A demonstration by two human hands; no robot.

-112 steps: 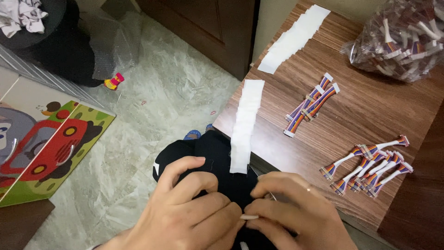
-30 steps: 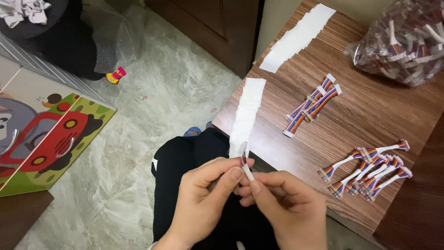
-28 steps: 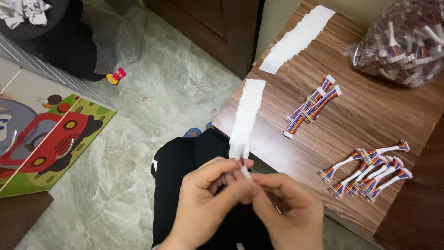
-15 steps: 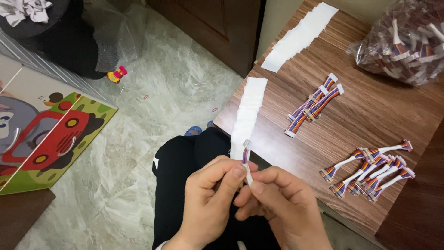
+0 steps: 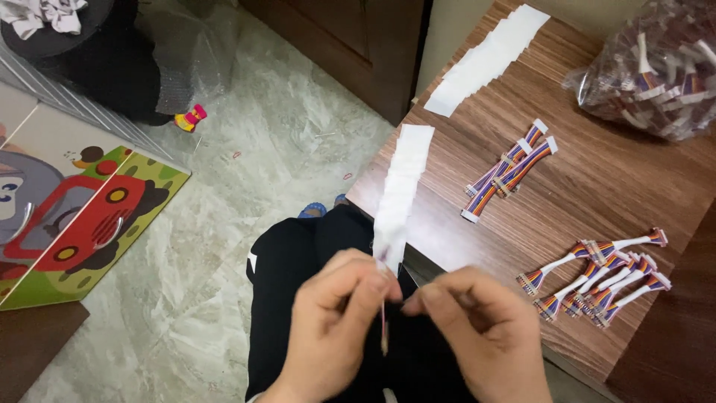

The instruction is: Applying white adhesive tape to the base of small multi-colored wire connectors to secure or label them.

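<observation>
Left hand [image 5: 335, 328] and right hand [image 5: 477, 336] pinch a thin ribbon cable [image 5: 383, 328] (hanging upright) between fingertips; white paper strip [image 5: 399, 194] at 12 o'clock, cable bundle [image 5: 597, 276] at 2 o'clock.

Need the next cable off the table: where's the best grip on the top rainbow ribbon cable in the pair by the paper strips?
Probably pinch the rainbow ribbon cable mid-length from above, across its flat width. It lies flat on the wooden table, ends carrying small white connectors.
</observation>
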